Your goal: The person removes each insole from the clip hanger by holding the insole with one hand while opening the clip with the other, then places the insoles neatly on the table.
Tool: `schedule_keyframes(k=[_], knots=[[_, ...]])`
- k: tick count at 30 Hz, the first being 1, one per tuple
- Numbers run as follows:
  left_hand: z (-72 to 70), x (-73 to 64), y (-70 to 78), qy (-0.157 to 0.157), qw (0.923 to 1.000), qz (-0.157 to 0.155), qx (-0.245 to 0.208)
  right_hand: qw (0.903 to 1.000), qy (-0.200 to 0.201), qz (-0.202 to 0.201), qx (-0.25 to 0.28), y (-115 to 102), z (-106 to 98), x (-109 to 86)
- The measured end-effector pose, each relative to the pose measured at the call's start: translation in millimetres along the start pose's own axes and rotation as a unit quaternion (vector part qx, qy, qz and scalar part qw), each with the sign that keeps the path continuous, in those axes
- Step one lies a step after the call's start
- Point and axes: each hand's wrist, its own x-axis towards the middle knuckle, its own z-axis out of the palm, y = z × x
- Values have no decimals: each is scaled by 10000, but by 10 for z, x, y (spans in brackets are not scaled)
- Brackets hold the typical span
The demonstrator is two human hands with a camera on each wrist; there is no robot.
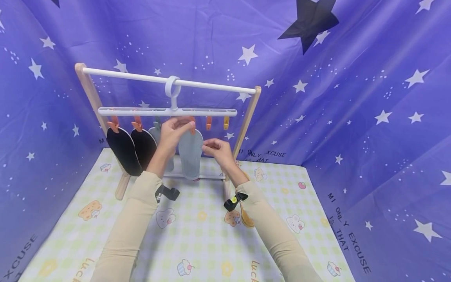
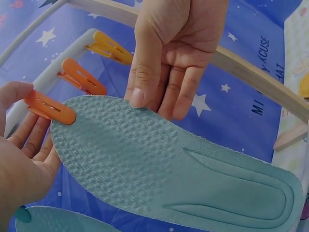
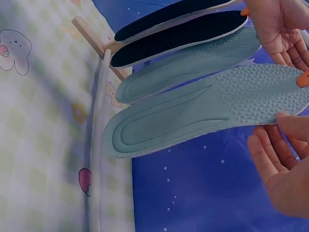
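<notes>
A light blue-green insole hangs toe-up from an orange clip on the white hanger. My left hand pinches the outer end of that clip between thumb and fingers. On the insole's right edge, my right hand pinches it, thumb on the textured face and fingers behind. A second blue-green insole hangs to the left from a green clip, partly hidden by my left hand. Further left, two black insoles hang from orange clips.
An orange clip and a yellow clip hang bare at the hanger's right end. The hanger hooks over the white rod of a wooden stand. A yellow object lies partly under my right sleeve on the checked tablecloth.
</notes>
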Motion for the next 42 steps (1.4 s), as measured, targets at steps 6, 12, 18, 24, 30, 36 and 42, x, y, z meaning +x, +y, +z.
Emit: schedule_keyframes(k=[6,12,18,24,30,36,42], knots=[[-7,0,-9,61,9999,80,17,9999,22,73,70,-3,6,6],[-11,4,-13,175,9995,120,243,9999,26,92,86,-22,13,5],[8,18,-29,301,9986,255,350,9998,-25,89,190,-23,16,4],[33,19,-16,394,9979,287,421,9992,-58,104,376,-20,10,4],[55,6,5,466,9976,296,425,9991,-24,92,406,-17,6,-1],[66,-4,17,571,9971,261,426,9996,5,108,270,-4,0,0],[79,-4,17,678,9965,238,421,9996,18,90,264,-9,-4,0]])
